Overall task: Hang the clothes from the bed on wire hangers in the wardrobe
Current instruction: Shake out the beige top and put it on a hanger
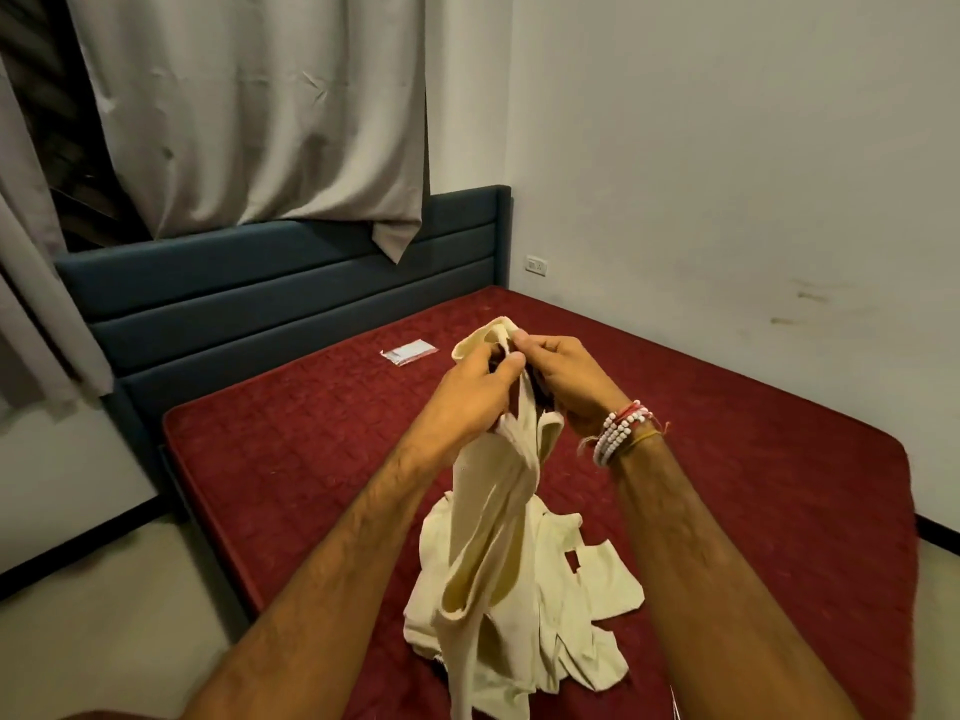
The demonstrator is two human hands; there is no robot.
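Observation:
A cream garment [498, 553] hangs from both my hands above the red mattress [322, 449], with its lower part crumpled on the bed. My left hand [467, 392] grips the cloth near its top edge, thumb over the fabric. Close beside it, my right hand [566, 376] pinches the same top edge; beaded bracelets circle its wrist. More cream cloth [597, 579] lies on the mattress under the hanging part. No wire hanger or wardrobe is in view.
A small clear packet [409, 351] lies on the mattress near the dark blue headboard [249, 298]. Grey curtains [249, 111] hang behind the headboard. A white wall with a socket [535, 265] runs along the right side. Pale floor [104, 589] lies left of the bed.

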